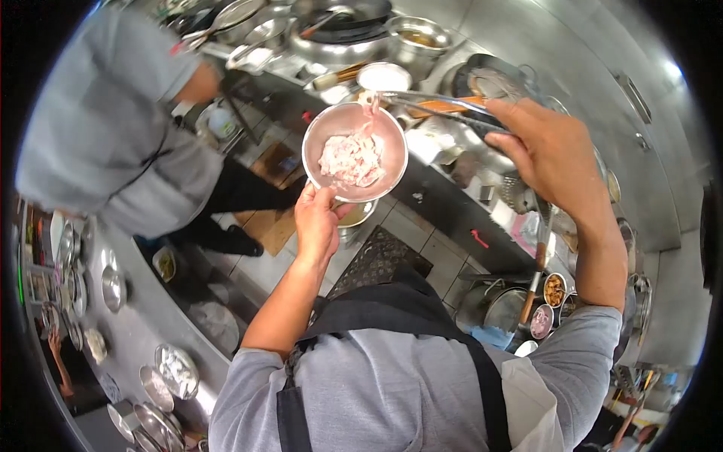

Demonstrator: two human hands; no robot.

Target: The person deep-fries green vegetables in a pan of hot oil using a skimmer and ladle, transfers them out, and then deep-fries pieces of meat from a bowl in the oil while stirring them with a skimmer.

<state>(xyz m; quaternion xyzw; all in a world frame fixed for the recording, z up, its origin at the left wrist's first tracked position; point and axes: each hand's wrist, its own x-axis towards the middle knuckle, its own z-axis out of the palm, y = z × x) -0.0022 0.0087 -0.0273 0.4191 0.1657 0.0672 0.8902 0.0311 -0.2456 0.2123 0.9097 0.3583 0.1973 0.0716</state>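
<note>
The left hand (320, 224) pinches the near rim of the metal bowl (399, 167), thumb at the edge and the other fingers partly hidden below it. The right hand (553, 154) is wrapped around the handle end of the metal tongs (440, 103), fingers and thumb pressed toward each other on it.

The bowl looks thin-walled and stiff, probably light in itself, with most of the weight coming from the pale pink meat (351, 160) inside. Held at one side only, it would likely tip toward its far edge, so a firm thumb on the rim with fingers spread underneath suits it; a wet rim could be slippery. The meat seems soft, moist and limp, likely to slide or tear under a hard squeeze, and is best taken in a small clump by the tong tips. The tongs look stiff and slim, easiest to control well back on the handles.

The bowl is held up in the air, just beyond the left hand and touching it. The meat lies in the bowl, with a strip trailing up the far wall to the tong tips, well apart from the right hand.
</note>
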